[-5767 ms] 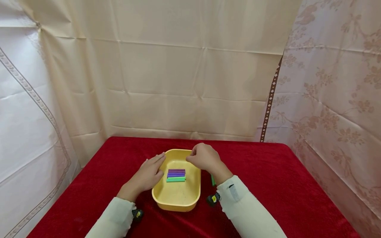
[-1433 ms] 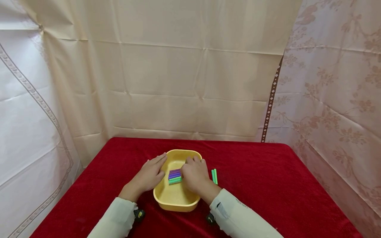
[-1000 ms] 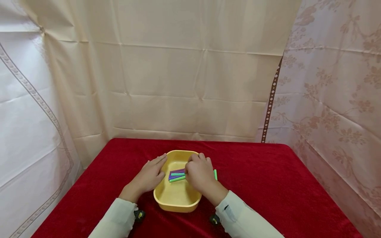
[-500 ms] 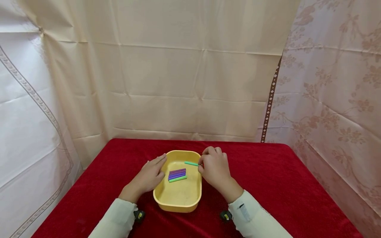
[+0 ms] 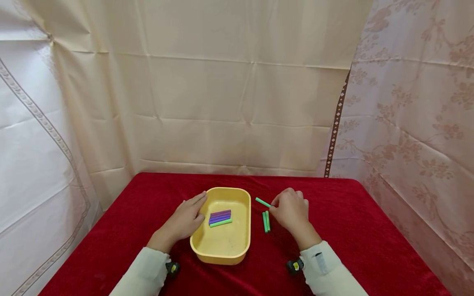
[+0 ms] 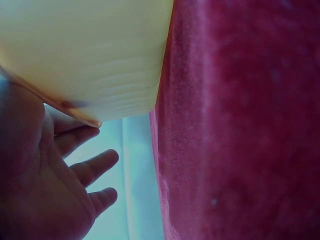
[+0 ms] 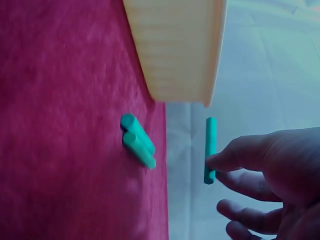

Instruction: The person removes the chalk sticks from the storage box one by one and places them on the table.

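Note:
My right hand (image 5: 292, 210) pinches a slim green stick (image 5: 263, 202), shaped like a piece of chalk, between thumb and fingertips. The right wrist view shows this held stick (image 7: 210, 150) up off the red cloth, just beyond the yellow tray's side. Two more green sticks (image 5: 266, 222) lie side by side on the cloth below. Inside the yellow tray (image 5: 222, 246), several purple and violet sticks (image 5: 220, 216) lie in a row, with one green stick (image 5: 220, 223) at the near side. My left hand (image 5: 183, 222) rests on the tray's left rim, fingers straight.
A red velvet cloth (image 5: 352, 230) covers the table. Behind it hangs a beige curtain (image 5: 237, 102), with a floral curtain (image 5: 426, 123) at the right and a white one (image 5: 33, 144) at the left.
My right hand has taken a green stick out of the tray and carried it rightward over the rim, above the cloth. The left hand has stayed on the rim.

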{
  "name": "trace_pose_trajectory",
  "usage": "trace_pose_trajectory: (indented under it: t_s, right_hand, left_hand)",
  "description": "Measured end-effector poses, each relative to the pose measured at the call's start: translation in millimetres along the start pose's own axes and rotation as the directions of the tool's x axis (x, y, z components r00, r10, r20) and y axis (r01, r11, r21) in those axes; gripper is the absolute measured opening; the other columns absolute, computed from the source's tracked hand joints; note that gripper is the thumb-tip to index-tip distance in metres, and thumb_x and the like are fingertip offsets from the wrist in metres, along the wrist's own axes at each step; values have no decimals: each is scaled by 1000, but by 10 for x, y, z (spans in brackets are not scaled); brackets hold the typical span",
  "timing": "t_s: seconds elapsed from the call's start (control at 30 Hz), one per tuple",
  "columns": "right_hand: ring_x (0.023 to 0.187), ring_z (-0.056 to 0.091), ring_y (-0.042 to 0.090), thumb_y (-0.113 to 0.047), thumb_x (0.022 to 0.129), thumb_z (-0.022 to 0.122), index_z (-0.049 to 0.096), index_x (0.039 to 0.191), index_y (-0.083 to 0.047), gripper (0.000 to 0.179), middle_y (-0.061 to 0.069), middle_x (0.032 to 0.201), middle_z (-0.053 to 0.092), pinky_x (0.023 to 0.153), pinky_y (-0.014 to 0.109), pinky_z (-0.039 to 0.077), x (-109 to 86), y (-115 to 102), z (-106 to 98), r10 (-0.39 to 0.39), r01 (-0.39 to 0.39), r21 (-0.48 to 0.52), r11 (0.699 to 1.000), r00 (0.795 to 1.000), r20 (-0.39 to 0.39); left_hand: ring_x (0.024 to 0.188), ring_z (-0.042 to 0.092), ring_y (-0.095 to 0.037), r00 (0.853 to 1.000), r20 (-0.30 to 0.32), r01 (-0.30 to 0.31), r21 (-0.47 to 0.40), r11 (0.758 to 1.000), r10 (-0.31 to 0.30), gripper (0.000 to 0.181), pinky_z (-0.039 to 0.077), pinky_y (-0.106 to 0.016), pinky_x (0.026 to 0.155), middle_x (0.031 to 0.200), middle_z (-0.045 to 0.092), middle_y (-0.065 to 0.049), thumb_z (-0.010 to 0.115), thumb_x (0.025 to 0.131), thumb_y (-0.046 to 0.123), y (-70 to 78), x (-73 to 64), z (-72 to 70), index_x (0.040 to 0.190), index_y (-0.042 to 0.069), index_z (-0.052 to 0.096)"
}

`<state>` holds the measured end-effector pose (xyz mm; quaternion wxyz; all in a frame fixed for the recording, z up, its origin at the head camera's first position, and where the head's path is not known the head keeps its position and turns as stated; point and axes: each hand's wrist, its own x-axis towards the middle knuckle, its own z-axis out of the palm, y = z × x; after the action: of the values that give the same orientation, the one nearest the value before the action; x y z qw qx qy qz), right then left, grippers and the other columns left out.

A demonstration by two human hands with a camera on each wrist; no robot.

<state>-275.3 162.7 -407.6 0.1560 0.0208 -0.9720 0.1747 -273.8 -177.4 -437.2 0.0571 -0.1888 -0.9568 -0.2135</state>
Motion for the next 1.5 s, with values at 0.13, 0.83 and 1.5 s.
trace_pose_trajectory:
  t_s: [0.13,0.83,1.5]
  right_hand:
    - [93,55,32,-27,79,79,74,64,-31,16,1,91,66,74,53,44,15,125,-22,39,-38,-14,999,998,50]
    - [99,56,39,-28,77,79,66,62,-18,22,7,81,63,76,57,49,5,438,56,183,-166,-86,982,944,274]
    - [52,43,15,-34,76,75,48,45,-22,42,-7,47,40,45,33,36,19,373,111,170,-182,4,983,925,340]
  left_hand:
    - [155,35,-30,1000,1,-3,-8,1000,3,60,22,-65,124,168,34,-7,53,101,18,11,-8,-4,159,5,41]
    - [155,34,-31,1000,10,-4,-7,1000,4,61,23,-66,124,168,34,-8,53,101,17,0,-26,-10,159,5,40]
    - [155,34,-30,1000,10,10,1,1000,-11,61,23,-66,124,169,34,-7,54,101,19,14,5,4,159,7,40]
